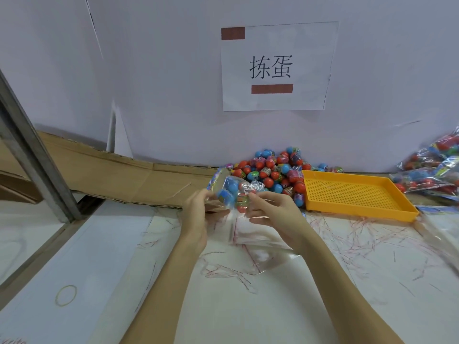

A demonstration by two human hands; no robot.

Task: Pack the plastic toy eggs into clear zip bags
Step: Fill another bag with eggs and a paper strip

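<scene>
Your left hand (196, 209) and right hand (270, 209) each pinch a crinkly clear zip bag (231, 192) of glossy eggs above the tabletop (248, 306). Filling appears done; sealing likely follows. Loose eggs (270, 167) lie beyond, beside a perforated yellow tray (357, 194).

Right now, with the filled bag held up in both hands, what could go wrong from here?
1. The bag of eggs hangs above the table between the left hand and right hand; whether its mouth is sealed cannot be told, so eggs might spill.
2. The loose egg pile sits just behind the hands; a careless swing could scatter it.
3. Torn strips litter the table and could cling to the empty bags.
</scene>
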